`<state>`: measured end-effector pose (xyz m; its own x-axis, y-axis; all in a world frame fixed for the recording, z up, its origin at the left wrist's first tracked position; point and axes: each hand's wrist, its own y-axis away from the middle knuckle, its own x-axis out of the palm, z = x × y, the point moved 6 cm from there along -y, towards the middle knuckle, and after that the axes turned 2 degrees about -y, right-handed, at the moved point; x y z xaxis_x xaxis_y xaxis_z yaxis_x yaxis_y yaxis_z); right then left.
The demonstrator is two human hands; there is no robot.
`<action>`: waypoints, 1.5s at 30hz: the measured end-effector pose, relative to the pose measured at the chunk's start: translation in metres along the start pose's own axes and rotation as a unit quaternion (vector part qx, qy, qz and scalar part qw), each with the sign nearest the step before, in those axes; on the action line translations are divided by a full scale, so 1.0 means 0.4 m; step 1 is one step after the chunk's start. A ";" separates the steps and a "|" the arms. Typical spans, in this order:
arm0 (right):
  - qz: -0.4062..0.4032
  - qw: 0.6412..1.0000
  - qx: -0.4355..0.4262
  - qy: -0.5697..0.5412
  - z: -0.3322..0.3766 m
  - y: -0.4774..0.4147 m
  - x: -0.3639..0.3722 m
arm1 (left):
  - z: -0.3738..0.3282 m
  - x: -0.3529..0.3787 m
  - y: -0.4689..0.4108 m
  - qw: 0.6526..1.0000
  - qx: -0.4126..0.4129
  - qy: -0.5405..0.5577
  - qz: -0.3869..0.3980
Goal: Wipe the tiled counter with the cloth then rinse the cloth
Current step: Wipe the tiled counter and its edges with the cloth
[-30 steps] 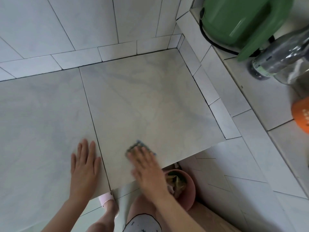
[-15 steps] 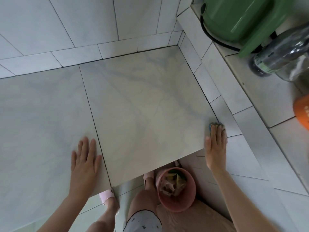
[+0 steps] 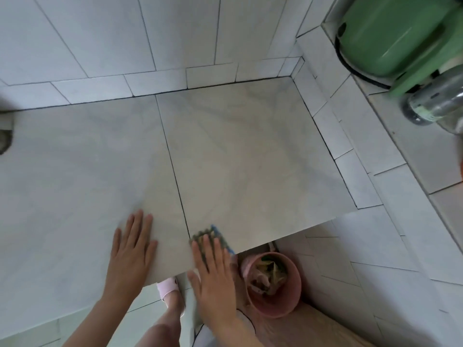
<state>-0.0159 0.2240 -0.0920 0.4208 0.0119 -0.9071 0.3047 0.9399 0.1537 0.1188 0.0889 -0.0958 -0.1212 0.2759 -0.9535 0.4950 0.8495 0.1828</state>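
Note:
The tiled counter is pale grey marble-look tile with dark grout lines. My right hand lies flat on a small blue-and-grey cloth at the counter's front edge, just right of the grout line. Only the cloth's far edge and right side show past my fingers. My left hand rests palm down on the tile to the left of the grout line, fingers spread, holding nothing.
A pink bucket with scraps sits on the floor below the counter edge. A raised tiled ledge on the right carries a green container and a clear bottle. My leg and pink slipper stand below.
My right hand swept the cloth from the counter's front right corner back left to the grout line near my left hand. The left hand stayed put; the view shifted left.

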 end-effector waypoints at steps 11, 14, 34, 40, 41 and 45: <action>0.027 0.993 -0.115 0.024 0.157 -0.155 0.032 | 0.203 -0.055 0.001 0.998 -0.058 -0.002 -0.021; 0.019 0.992 -0.124 0.017 0.150 -0.291 0.012 | 0.242 -0.079 -0.035 0.997 -0.064 -0.001 -0.048; 0.040 0.964 -0.212 0.154 0.228 -1.014 -0.061 | 0.384 -0.116 -0.155 0.986 -0.131 -0.052 -0.087; 0.054 0.957 -0.224 0.176 0.229 -1.026 -0.064 | 0.387 -0.116 -0.158 0.986 -0.135 -0.053 -0.083; 0.066 0.958 -0.217 0.174 0.234 -1.012 -0.059 | 0.387 -0.116 -0.158 0.986 -0.135 -0.054 -0.082; 0.076 0.937 -0.293 0.174 0.264 -0.871 -0.019 | 0.385 -0.120 -0.156 0.986 -0.132 -0.051 -0.084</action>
<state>-0.0350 -0.1395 -0.0972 0.0866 0.1756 -0.9807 -0.3012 0.9429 0.1422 0.2263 -0.0468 -0.0985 -0.0881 0.0851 -0.9925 0.2316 0.9708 0.0627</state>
